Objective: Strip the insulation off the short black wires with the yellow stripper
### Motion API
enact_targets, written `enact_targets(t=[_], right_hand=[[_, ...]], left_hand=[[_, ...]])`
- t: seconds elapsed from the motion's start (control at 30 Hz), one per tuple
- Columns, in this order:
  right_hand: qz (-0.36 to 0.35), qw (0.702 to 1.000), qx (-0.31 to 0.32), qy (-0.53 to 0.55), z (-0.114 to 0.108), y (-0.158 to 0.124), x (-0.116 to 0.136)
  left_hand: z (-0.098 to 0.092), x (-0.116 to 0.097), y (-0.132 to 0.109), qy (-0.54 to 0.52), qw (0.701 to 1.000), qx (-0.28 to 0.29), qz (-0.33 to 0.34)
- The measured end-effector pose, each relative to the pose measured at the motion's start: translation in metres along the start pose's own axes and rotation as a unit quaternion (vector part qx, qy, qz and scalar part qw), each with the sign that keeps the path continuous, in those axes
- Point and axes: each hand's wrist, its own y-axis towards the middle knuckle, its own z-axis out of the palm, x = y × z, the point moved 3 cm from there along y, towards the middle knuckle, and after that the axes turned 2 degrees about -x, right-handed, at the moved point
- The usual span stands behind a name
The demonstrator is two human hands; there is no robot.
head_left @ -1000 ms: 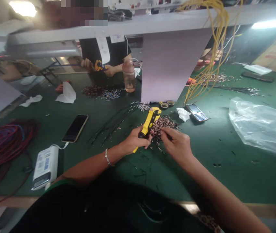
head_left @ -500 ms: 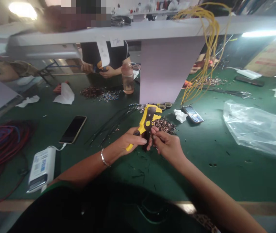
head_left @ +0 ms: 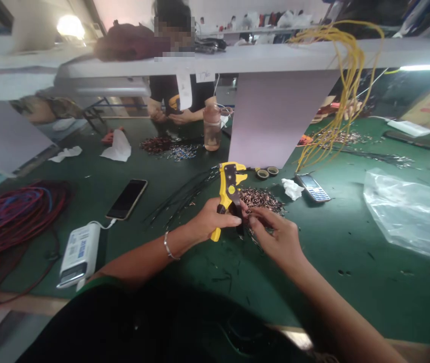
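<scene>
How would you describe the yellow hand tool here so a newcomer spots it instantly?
On the green workbench, in front of the pale upright panel, the left hand grips a yellow-and-black wire stripper, its head pointing up, with the right hand close by. It is the yellow tool right beside the heap of copper-coloured wire bits, not the one across the bench.

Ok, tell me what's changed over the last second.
The right hand rose from the pile of short wire pieces to the head of the yellow wire stripper, its fingertips pinched together there. The left hand kept its grip as the stripper turned more upright. The pile and the black phone stayed put.
</scene>
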Motion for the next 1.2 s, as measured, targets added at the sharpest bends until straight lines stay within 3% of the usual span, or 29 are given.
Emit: enact_targets(t=[0.13, 0.23, 0.37, 0.47, 0.67, 0.87, 1.03, 1.2], right_hand=[[-0.031, 0.999, 0.035, 0.016, 0.001, -0.002, 0.009], [-0.040, 0.997, 0.057, 0.022, 0.005, -0.004, 0.018], [0.001, 0.997, 0.065, 0.047, 0.011, -0.007, 0.023], [0.039, 0.996, 0.047, 0.061, 0.011, -0.008, 0.022], [0.101, 0.982, 0.014, 0.157, 0.001, -0.003, 0.012], [0.151, 0.942, 0.001, 0.299, -0.009, 0.005, 0.007], [0.168, 0.911, -0.009, 0.377, -0.015, 0.011, 0.005], [0.173, 0.895, -0.026, 0.411, -0.018, 0.016, 0.003]], left_hand=[[0.004, 0.002, -0.004, 0.094, 0.995, -0.018, 0.005], [0.014, 0.002, -0.008, 0.190, 0.980, -0.011, 0.052], [0.028, 0.000, -0.012, 0.280, 0.946, -0.019, 0.160], [0.035, -0.002, -0.013, 0.328, 0.926, 0.006, 0.186], [0.039, -0.011, -0.009, 0.331, 0.929, 0.066, 0.149], [0.040, -0.019, -0.003, 0.296, 0.939, 0.112, 0.131], [0.039, -0.022, 0.000, 0.308, 0.936, 0.099, 0.137], [0.038, -0.017, 0.001, 0.367, 0.921, 0.095, 0.094]])
